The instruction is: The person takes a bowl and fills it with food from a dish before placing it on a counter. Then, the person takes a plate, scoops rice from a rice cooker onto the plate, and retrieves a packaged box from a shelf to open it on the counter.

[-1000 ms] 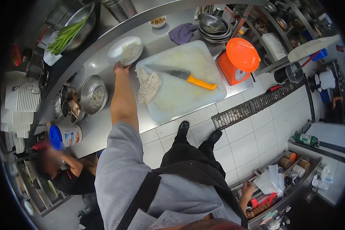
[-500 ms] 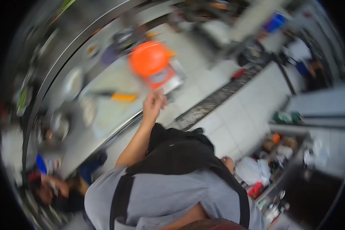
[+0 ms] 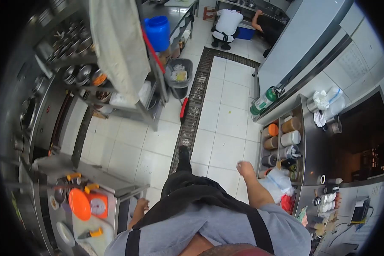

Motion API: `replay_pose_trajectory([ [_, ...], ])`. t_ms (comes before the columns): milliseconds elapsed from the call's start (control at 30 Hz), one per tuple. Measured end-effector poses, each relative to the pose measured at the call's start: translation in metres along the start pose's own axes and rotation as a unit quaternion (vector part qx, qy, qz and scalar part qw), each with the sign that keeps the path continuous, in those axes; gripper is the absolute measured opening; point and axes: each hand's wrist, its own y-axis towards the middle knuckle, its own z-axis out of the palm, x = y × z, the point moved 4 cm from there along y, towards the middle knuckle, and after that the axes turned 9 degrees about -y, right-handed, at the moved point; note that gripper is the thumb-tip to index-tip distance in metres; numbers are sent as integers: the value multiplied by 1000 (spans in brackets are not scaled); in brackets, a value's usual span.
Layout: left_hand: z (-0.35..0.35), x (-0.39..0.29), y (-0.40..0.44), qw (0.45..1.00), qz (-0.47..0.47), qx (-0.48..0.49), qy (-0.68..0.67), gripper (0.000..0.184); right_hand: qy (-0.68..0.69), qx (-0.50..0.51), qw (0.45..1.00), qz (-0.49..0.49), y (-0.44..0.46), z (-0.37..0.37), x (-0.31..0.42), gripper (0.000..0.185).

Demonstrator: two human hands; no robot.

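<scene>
Left hand [image 3: 142,205]: beside the worktop's [image 3: 58,215] near edge, fingers loosely bent; how wide, one cannot tell.
Right hand [image 3: 245,167]: over the floor, near the shelf's [image 3: 303,149] edge, fingers loosely curled; their gap cannot be told.
Scale [image 3: 99,206]: on the worktop, just beside the board's [image 3: 85,223] edge.
Knife [image 3: 96,232]: on the board, handle toward the worktop's near edge.
Bag [image 3: 277,182]: at the shelf's near corner.

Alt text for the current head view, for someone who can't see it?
A person's left hand and right hand hang free, nothing visible in either, over a white-tiled kitchen floor. At lower left, a knife lies on a cutting board beside an orange scale; farther off, someone in a white top crouches.
</scene>
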Motion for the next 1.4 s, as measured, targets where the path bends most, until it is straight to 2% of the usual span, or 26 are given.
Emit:
replay_pose_trajectory([
  [100, 8, -55, 9, 940, 84, 83, 320, 14, -130, 170, 970, 112, 13, 43, -79, 24],
  [200, 44, -177, 37, 843, 227, 136, 468, 16, -204, 224, 950, 77, 32, 64, -115, 24],
  [233, 64, -238, 21, 679, 616, 266, 297, 17, -239, 183, 951, 64, 43, 58, -117, 23],
  [267, 101, -323, 70, 819, 382, 176, 390, 21, -283, 145, 946, 58, 77, 28, -133, 22],
  [300, 129, -394, 140, 856, 114, 71, 499, 28, -289, 147, 944, 64, 97, 11, -139, 22],
  [333, 163, -476, 148, 786, 308, 7, 536, 35, -100, 86, 975, 179, 117, -10, -143, 22],
  [367, 184, -568, 111, 761, 308, -11, 570, 39, 98, 16, 954, 284, 141, -33, -141, 23],
  [400, 214, -645, 100, 782, 397, -28, 480, 42, 164, 17, 931, 326, 166, -53, -137, 22],
  [467, 282, -794, 56, 695, 563, -27, 447, 43, 255, -35, 897, 361, 208, -97, -116, 23],
  [533, 342, -905, -30, 750, 544, -68, 371, 39, 279, -38, 890, 358, 249, -100, -114, 22],
  [600, 385, -969, -91, 767, 600, 45, 222, 39, 295, -41, 886, 356, 285, -98, -120, 22],
  [667, 426, -997, -101, 762, 608, 78, 208, 39, 270, 16, 902, 337, 312, -80, -127, 22],
  [767, 468, -1002, -79, 759, 593, 125, 238, 41, 135, -16, 976, 172, 345, -83, -144, 23],
  [800, 470, -984, -72, 798, 545, 89, 241, 36, 73, 34, 988, 132, 353, -73, -162, 22],
  [833, 475, -964, -2, 780, 516, 98, 340, 36, 10, 79, 993, 90, 373, -70, -182, 22],
  [867, 470, -932, 51, 716, 547, 40, 432, 35, 27, 83, 977, 192, 394, -83, -201, 21],
  [900, 454, -891, 102, 692, 511, 111, 497, 33, 48, 88, 950, 294, 409, -92, -217, 21],
  [933, 457, -870, 151, 522, 618, -86, 582, 34, 37, 134, 960, 242, 444, -66, -257, 21],
  [967, 393, -829, 142, 647, 468, 94, 595, 33, 3, 117, 949, 292, 481, -18, -296, 23],
  [1000, 354, -812, 133, 687, 385, 117, 605, 32, -96, 158, 965, 187, 516, -53, -305, 24],
  [1067, 296, -789, 117, 710, 298, 104, 630, 31, -106, 98, 976, 162, 587, -91, -329, 22],
  [1100, 278, -786, 112, 713, 271, 93, 640, 30, -47, 63, 974, 211, 628, -138, -324, 22],
  [1233, 269, -797, 106, 699, 242, 81, 668, 28, 57, -132, 981, 128, 764, -269, -282, 23],
  [1300, 305, -825, 123, 637, 306, 89, 702, 26, 183, -127, 964, 147, 819, -277, -269, 23],
  [1367, 360, -868, 142, 590, 427, 76, 681, 23, 181, -102, 972, 114, 861, -268, -251, 22],
  [1400, 391, -895, 179, 809, 243, 37, 534, 20, 170, -72, 977, 105, 880, -251, -247, 23],
])
